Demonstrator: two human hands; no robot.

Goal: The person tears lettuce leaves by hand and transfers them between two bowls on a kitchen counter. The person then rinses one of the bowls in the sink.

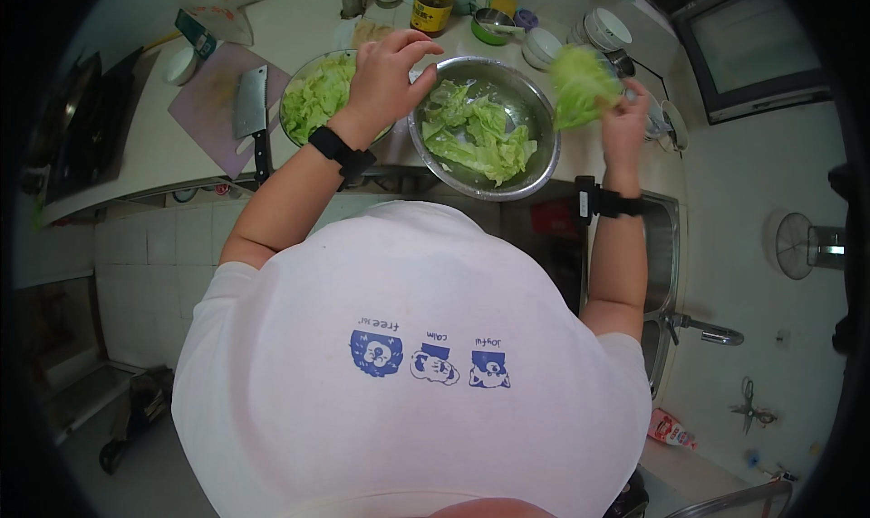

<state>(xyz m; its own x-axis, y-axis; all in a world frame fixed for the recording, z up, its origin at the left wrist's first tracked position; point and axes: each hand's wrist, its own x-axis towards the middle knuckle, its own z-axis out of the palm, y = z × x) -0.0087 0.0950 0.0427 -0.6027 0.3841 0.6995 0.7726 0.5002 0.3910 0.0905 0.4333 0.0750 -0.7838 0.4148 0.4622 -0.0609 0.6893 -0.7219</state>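
My right hand (625,113) grips a green lettuce leaf (578,86), blurred by motion, out to the right of a steel mixing bowl (552,134). Several torn lettuce leaves (479,134) lie in that bowl, with bare metal showing around them. Fingers apart and holding nothing, my left hand (391,76) hovers over the gap between the steel bowl and a second bowl (281,113). This second bowl is heaped with lettuce pieces (316,96), and my left hand and wrist hide its right part.
A cleaver (251,107) lies on a purple cutting board (211,103) at left. Behind the bowls stand a yellow-lidded jar (433,8) and a green bowl (493,28). Stacked white bowls (607,28) are at back right. A sink (663,260) with a faucet (710,329) lies at right.
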